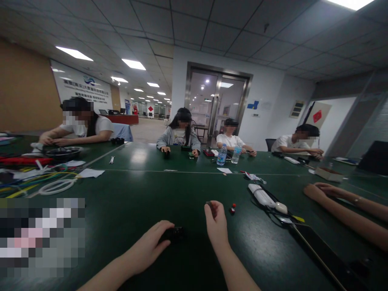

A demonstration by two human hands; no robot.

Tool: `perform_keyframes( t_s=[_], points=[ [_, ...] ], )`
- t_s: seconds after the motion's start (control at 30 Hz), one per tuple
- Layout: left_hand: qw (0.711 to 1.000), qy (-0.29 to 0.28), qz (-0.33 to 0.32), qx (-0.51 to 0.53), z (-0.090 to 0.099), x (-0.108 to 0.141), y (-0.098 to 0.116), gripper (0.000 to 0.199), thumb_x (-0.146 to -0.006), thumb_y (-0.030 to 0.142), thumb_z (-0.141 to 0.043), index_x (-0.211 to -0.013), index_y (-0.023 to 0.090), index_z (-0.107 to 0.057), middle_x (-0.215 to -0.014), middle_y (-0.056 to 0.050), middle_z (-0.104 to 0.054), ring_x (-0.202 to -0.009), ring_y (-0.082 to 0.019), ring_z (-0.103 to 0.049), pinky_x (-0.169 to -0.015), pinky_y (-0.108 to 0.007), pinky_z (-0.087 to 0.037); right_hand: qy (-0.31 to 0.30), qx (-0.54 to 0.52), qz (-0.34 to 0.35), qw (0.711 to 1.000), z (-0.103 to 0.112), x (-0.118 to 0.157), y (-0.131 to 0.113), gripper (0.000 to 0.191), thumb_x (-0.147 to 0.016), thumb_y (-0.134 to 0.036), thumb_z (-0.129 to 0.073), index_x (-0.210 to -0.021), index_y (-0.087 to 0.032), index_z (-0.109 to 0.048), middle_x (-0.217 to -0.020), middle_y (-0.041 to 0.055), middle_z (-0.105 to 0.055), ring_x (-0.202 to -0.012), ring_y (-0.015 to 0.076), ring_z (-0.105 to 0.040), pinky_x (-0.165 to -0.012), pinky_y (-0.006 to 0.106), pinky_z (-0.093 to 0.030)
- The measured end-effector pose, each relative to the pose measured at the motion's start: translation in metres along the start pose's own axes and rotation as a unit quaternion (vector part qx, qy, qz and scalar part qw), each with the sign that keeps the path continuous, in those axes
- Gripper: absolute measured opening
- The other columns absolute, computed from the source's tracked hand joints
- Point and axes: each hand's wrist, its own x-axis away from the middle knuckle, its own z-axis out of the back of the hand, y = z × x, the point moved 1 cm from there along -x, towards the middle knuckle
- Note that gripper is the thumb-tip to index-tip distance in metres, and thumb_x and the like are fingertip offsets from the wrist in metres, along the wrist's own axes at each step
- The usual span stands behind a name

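My left hand (150,244) is closed around the left end of a small black block-like object (178,232) on the green table (121,218). Its exact kind is too dark to make out. To the right, my right hand (217,224) is raised a little, thumb and fingers pinched together. A tiny dark piece (208,203) shows at the fingertips, too small to name. Just right of that hand lies a small red-topped item (233,208) with a dark and white body, touched by neither hand.
Cables (30,182) and a white coiled tube (57,186) lie at left. A white power strip (262,197) with black cords is on the right, near another person's arms (348,210). Two water bottles (222,155) stand at the far side, where several people sit.
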Motion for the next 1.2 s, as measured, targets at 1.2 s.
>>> perform_keyframes(
  t_s=[1.2],
  points=[
    [1.0,-0.014,0.011,0.01,0.001,-0.002,-0.005,0.041,-0.081,0.035,-0.048,-0.123,0.034,-0.046,-0.13,0.001,-0.045,-0.118,-0.02,-0.042,-0.102,-0.037,-0.032,0.032,-0.012,-0.015,0.999,-0.002,0.0,0.008,0.039,-0.082,-0.048,-0.042,-0.11,-0.021,-0.044,-0.104,0.0074,-0.057,-0.095,0.0214,-0.054,-0.077,0.032,-0.044]
  ],
)
